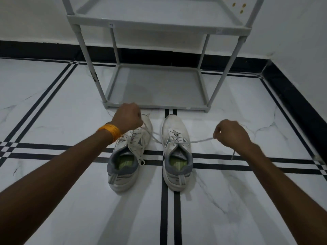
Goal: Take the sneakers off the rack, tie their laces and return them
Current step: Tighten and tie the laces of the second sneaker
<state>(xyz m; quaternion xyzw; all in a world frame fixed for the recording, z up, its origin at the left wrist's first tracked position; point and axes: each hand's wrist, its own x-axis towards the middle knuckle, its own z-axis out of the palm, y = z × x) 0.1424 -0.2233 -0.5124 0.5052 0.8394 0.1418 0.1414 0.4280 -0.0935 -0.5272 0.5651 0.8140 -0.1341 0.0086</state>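
Two white sneakers with grey collars stand side by side on the floor, toes toward the rack: the left sneaker (127,156) and the right sneaker (175,152). My left hand (128,117) is closed on one end of the right sneaker's lace (200,140), above the left sneaker's toe. My right hand (230,133) pinches the other end out to the right. The lace is pulled taut across both shoes. The left sneaker's laces lie loose over its side.
A grey plastic shoe rack (157,103) stands just beyond the sneakers, against the wall, with bare shelves. The floor is white marble with black stripes. A wall with black skirting (292,96) runs along the right.
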